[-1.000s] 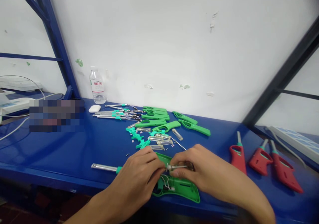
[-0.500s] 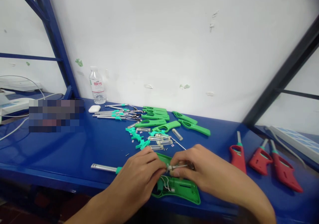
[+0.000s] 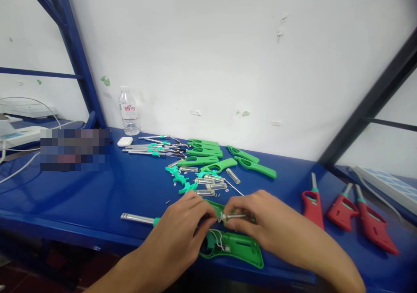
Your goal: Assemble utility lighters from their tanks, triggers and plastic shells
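On the far left of the blue counter (image 3: 143, 184), a clear bottle (image 3: 129, 113) stands behind a white case (image 3: 125, 141); just right lie metal rods (image 3: 143, 149) with turquoise fittings. Nearer, a silver tube (image 3: 137, 218) runs behind the left hand (image 3: 183, 223), whose thumb and fingertips come close together; whether they grip anything, I cannot tell. Beyond it lie turquoise pieces (image 3: 177, 179). At the near middle, a green half-shell (image 3: 246, 247) containing white wires (image 3: 219, 238) lies beneath the right hand (image 3: 256, 212), which pinches a transparent cylinder (image 3: 235, 216). More green shells (image 3: 256, 167) lie far beyond; three red lighters (image 3: 312, 206) rest at right.
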`<state>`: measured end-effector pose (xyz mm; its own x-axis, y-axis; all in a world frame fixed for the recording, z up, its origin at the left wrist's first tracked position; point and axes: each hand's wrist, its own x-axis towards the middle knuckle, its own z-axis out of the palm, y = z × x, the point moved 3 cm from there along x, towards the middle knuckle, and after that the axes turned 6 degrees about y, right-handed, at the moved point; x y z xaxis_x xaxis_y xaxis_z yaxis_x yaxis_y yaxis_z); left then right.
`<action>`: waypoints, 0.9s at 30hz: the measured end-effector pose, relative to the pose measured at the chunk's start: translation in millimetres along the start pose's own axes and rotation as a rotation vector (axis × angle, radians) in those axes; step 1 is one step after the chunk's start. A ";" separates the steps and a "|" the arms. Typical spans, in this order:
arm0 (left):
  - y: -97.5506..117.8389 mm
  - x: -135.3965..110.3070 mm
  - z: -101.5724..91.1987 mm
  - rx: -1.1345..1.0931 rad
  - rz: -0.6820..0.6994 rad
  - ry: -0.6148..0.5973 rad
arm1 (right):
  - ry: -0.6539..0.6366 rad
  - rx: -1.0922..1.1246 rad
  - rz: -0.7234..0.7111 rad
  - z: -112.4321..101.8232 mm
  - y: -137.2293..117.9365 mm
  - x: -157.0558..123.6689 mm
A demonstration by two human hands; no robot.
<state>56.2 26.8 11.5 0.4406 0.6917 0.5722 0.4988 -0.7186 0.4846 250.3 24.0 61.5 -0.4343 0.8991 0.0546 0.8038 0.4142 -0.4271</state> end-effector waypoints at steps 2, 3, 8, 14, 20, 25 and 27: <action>-0.4 -0.4 1.0 0.011 0.010 -0.002 | -0.005 -0.004 -0.009 -0.1 -1.2 0.3; -0.7 -0.7 1.2 0.012 0.007 -0.003 | -0.011 0.000 -0.015 -0.2 -1.7 0.6; 0.7 -1.1 0.3 0.005 0.011 -0.005 | -0.014 0.030 -0.028 -1.9 -2.6 1.7; 1.3 -0.8 0.1 0.016 0.035 0.019 | -0.020 0.038 -0.037 -1.6 -5.8 3.6; 0.8 -0.4 0.4 0.024 0.054 0.036 | -0.034 0.046 -0.042 -0.8 -4.6 4.7; 3.0 -0.8 0.3 -0.007 0.047 0.031 | -0.030 0.029 -0.033 -3.0 -4.2 1.3; 3.7 -1.2 0.1 -0.019 0.041 0.026 | -0.036 0.029 -0.026 -3.2 -4.2 0.5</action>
<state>57.6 23.3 12.5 0.4405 0.6595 0.6091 0.4665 -0.7479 0.4723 248.0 23.1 66.3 -0.4691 0.8825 0.0340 0.7804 0.4322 -0.4518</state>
